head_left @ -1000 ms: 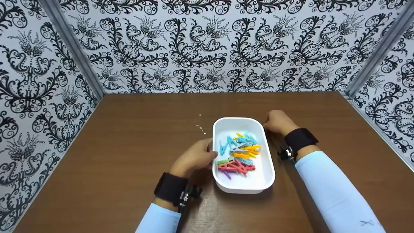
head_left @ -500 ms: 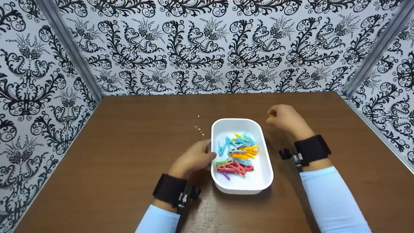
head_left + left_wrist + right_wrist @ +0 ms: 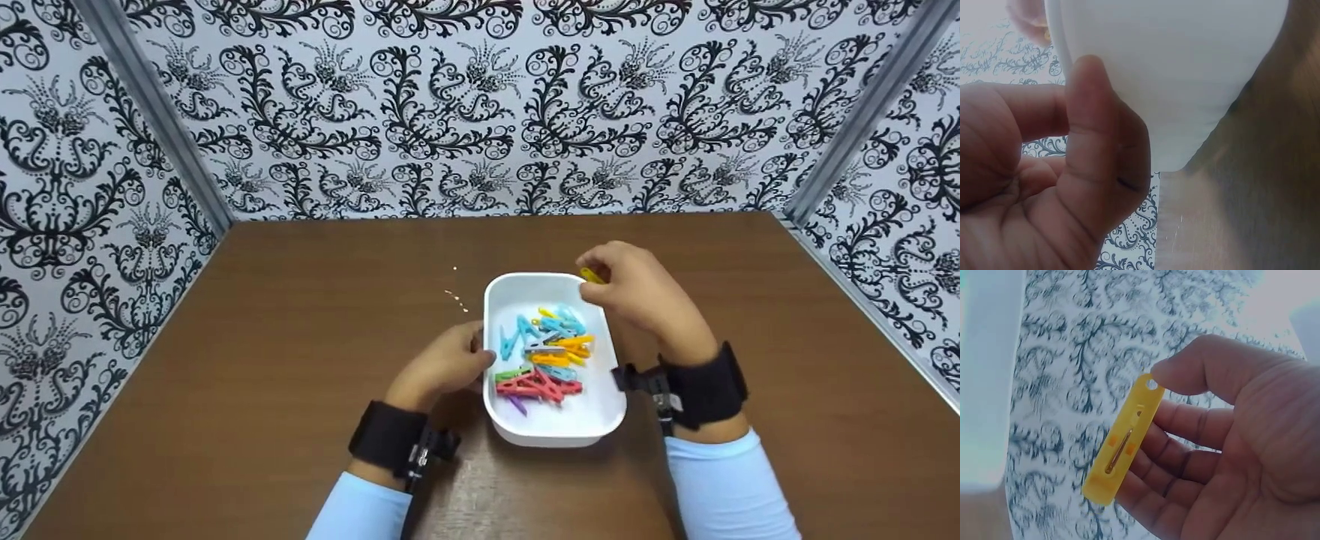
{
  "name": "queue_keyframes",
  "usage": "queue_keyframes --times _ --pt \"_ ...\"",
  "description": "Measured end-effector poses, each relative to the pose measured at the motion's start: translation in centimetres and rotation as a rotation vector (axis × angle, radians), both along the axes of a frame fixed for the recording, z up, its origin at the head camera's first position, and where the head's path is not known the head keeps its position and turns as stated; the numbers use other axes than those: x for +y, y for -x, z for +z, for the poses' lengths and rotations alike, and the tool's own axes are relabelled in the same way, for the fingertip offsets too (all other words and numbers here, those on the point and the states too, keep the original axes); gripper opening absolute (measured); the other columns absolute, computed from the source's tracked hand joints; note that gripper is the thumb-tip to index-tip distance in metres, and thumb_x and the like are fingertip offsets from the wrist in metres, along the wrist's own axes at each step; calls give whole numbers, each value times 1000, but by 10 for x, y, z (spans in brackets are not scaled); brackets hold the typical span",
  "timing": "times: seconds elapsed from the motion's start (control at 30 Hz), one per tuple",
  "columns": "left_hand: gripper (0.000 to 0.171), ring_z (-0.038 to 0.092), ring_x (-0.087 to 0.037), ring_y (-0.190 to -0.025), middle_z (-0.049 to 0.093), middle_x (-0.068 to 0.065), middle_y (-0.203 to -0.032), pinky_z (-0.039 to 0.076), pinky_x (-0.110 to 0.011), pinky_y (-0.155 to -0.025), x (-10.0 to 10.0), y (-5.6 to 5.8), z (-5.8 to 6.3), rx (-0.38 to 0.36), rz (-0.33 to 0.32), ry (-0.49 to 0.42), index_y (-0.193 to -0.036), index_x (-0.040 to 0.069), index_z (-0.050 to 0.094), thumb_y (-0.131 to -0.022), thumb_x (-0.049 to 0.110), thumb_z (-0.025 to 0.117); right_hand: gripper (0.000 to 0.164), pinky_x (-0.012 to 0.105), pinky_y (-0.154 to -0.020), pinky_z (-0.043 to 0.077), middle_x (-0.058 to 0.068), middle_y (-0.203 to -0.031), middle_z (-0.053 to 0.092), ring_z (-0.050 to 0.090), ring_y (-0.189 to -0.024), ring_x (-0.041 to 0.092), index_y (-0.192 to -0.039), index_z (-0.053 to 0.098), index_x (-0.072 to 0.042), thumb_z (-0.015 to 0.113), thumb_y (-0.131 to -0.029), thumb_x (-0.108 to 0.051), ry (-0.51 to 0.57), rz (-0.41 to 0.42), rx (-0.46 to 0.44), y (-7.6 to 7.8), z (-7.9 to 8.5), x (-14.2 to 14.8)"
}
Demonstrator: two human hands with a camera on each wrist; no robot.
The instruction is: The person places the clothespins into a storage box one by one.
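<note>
A white plastic tub [image 3: 598, 409] stands on the table with several clothespins inside. Among them are red [image 3: 538, 385], light blue [image 3: 559, 325], orange [image 3: 551, 360] and green [image 3: 513, 373] clothespins, plus a purple piece [image 3: 517, 405]. My left hand [image 3: 442, 365] grips the tub's left side, thumb over the rim; the left wrist view shows its thumb [image 3: 1092, 112] against the white wall. Above the tub's far right corner, my right hand [image 3: 637, 296] pinches a yellow clothespin [image 3: 1123, 439]. The right wrist view has this clothespin tilted, its metal spring showing, with the thumb at its holed end.
The brown wooden table [image 3: 322, 292] stretches around the tub. A patterned wall [image 3: 480, 112] rises at the back, with more panels at both sides. Small pale specks [image 3: 456, 298] mark the tabletop left of the tub.
My right hand has come up from the table beside the tub with the yellow clothespin and moved left over the tub's far corner. My left hand has kept its hold on the tub.
</note>
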State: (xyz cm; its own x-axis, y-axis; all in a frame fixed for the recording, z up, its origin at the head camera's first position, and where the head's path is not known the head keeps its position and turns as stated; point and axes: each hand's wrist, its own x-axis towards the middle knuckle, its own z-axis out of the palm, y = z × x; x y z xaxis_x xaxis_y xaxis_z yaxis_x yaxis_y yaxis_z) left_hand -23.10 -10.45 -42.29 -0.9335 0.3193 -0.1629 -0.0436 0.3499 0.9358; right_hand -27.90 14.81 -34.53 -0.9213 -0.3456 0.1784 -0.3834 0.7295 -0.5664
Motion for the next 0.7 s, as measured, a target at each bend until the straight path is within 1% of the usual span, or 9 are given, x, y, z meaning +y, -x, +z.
queue_keyframes --times 0.1,0.17,0.27,0.33,0.4,0.57,0.7 --pt "46 69 -29 -81 64 -27 -104 60 -37 -64 -1 0 0 -3 2 -3 -142 -7 45 -97 -1 51 36 41 -85 51 15 -105 61 56 -94 28 -117 66 5 68 -82 -7 1 21 -20 -4 -5 -14" --pt "46 69 -31 -82 64 -27 -105 60 -37 -65 -1 0 0 -7 1 -11 -142 -7 44 -97 -1 51 37 41 -86 51 14 -106 61 57 -95 28 -117 66 4 69 -82 -7 -20 45 -37 -6 -11 -21" --pt "47 69 -33 -85 64 -27 -106 60 -37 -66 -1 0 -1 -13 -5 -25 -143 -8 43 -97 -1 50 36 43 -87 51 14 -105 63 58 -95 28 -114 67 5 70 -80 -8 -77 106 -24 -6 -21 -28" --pt "46 69 -32 -84 64 -27 -105 60 -37 -65 -1 0 -2 -10 -5 -23 -143 -8 43 -97 -1 51 34 44 -87 51 15 -102 64 58 -94 29 -111 68 5 70 -80 -8 -119 142 -5 -5 -28 -30" --pt "45 69 -32 -84 64 -28 -105 60 -37 -65 -2 0 -2 -3 -8 -23 -142 -8 44 -97 -1 51 33 45 -86 51 16 -100 65 59 -92 30 -110 68 6 70 -80 -8 -166 160 3 -4 -34 -31" --pt "45 68 -31 -85 63 -27 -106 59 -36 -65 -2 0 -2 -14 -3 -23 -141 -8 44 -98 0 51 33 44 -83 51 13 -96 65 57 -88 28 -112 67 3 72 -82 -9 -290 163 -53 -1 -45 -34" --pt "47 68 -27 -83 62 -25 -106 59 -35 -65 -2 0 -1 -30 9 -7 -144 -6 42 -99 2 51 31 42 -78 50 9 -92 63 55 -83 26 -111 68 1 73 -82 -8 -340 161 -65 0 -52 -36"
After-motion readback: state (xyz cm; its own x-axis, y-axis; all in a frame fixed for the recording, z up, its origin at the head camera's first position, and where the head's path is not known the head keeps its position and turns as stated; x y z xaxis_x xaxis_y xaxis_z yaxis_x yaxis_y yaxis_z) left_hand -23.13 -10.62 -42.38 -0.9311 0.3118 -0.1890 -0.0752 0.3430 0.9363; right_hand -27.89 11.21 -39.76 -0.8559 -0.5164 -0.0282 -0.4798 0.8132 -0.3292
